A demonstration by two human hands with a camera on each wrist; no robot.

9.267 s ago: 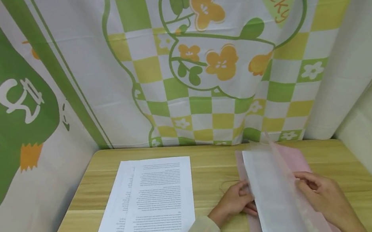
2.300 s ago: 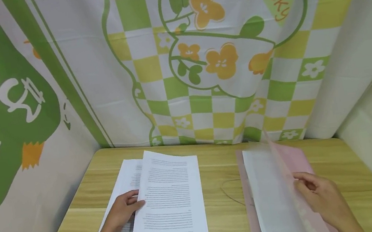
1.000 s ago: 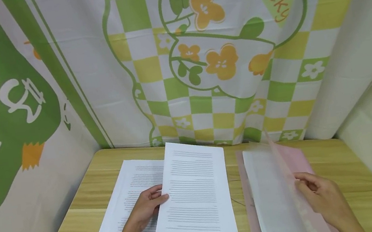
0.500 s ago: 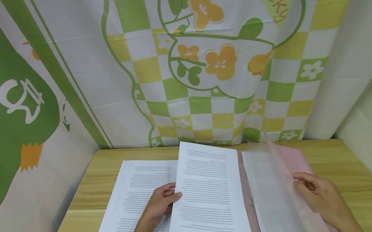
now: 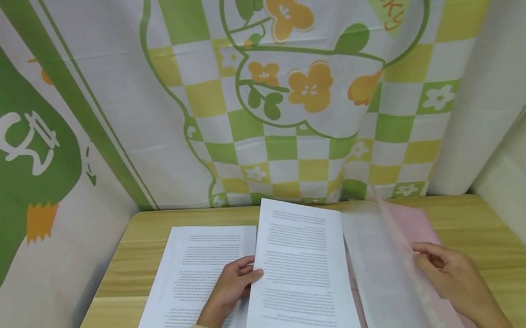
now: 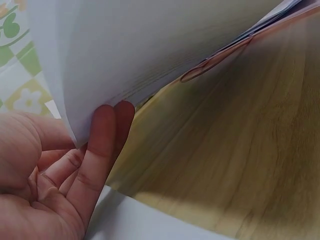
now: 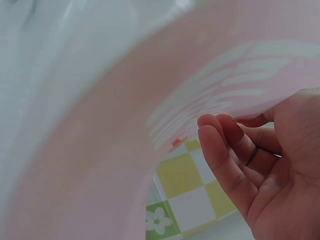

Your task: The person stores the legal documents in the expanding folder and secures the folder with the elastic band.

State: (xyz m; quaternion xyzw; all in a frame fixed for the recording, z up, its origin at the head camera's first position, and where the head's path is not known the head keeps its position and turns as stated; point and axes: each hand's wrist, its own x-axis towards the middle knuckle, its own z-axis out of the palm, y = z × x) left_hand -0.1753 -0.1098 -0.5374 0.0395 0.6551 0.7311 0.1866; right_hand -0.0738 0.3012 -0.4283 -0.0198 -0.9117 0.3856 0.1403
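My left hand (image 5: 232, 286) pinches the left edge of some printed sheets (image 5: 300, 277), raised and tilted between the paper stack and the folder. In the left wrist view the fingers (image 6: 97, 150) lie under the curved paper (image 6: 125, 45), with the thumb on the other side. At the right, my right hand (image 5: 455, 274) pinches the lifted cover of a translucent pink folder (image 5: 415, 223). Clear sleeves (image 5: 382, 276) with pale paper show inside it. The right wrist view has the bent pink cover (image 7: 115, 135) beside the fingertips (image 7: 210, 127). The sheets' right edge overlaps the folder's left edge.
Another stack of printed paper (image 5: 180, 290) lies on the wooden table (image 5: 111, 311) at the left. A thin cord loop (image 6: 200, 70) hangs by the folder in the left wrist view. A patterned curtain (image 5: 260, 147) borders the table's back.
My left hand left the folder, took sheets from the left stack and carried them right to the folder's edge. My right hand stays at the folder cover.
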